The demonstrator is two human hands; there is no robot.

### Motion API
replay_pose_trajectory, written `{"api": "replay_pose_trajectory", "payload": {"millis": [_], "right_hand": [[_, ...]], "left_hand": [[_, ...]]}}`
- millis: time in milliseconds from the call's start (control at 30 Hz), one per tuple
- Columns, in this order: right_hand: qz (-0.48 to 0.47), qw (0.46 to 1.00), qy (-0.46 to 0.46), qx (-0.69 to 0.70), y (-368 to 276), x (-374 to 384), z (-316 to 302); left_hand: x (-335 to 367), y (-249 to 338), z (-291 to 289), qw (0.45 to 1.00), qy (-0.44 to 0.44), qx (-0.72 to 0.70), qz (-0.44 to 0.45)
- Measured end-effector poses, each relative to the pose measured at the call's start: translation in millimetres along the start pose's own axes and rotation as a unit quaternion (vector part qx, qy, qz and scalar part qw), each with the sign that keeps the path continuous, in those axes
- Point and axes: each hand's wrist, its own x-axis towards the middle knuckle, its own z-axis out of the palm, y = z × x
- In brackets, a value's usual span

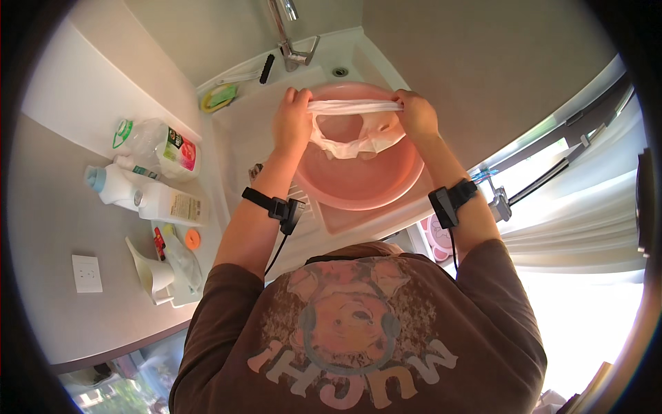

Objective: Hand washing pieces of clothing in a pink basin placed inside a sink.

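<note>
Holding the cloth (355,107) taut over the basin (360,204); fingers of left hand (293,123) and right hand (418,117) clamped on its ends; if either grip slackens, that side could drop in

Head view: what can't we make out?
Left hand and right hand, head view: most fingertips hidden by knuckles and white cloth.
Pink basin, head view: part of interior hidden by the cloth; water or none unclear.
Faucet, head view: top cut off by upper edge.
Small thing beside left forearm, head view: partly hidden by that forearm; kind unclear.
</note>
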Motion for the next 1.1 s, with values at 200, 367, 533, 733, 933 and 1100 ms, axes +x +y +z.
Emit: {"api": "replay_pose_trajectory", "payload": {"millis": [200, 367, 533, 733, 933, 1100], "right_hand": [[0.142, 0.988, -0.011, -0.067, 28, -3, 10], [0.140, 0.990, 0.013, 0.019, 21, 0, 20], [0.038, 0.991, 0.031, 0.126, 33, -9, 63], [-0.125, 0.963, -0.227, 0.071, 39, -38, 82], [-0.014, 0.939, -0.325, -0.113, -18, -24, 107], [-0.099, 0.869, -0.401, -0.272, -2, -23, 143]], "left_hand": [[-9, -26, 11, 0.993, -0.041, 0.100, -0.052], [-7, -22, 19, 0.984, -0.074, 0.122, -0.110], [-33, -29, 45, 0.987, -0.141, 0.075, 0.014], [-57, -30, 57, 0.808, -0.586, 0.055, -0.015], [-61, -27, 104, 0.843, -0.525, 0.108, -0.049], [-50, -12, 130, 0.769, -0.606, 0.201, -0.024]]}}
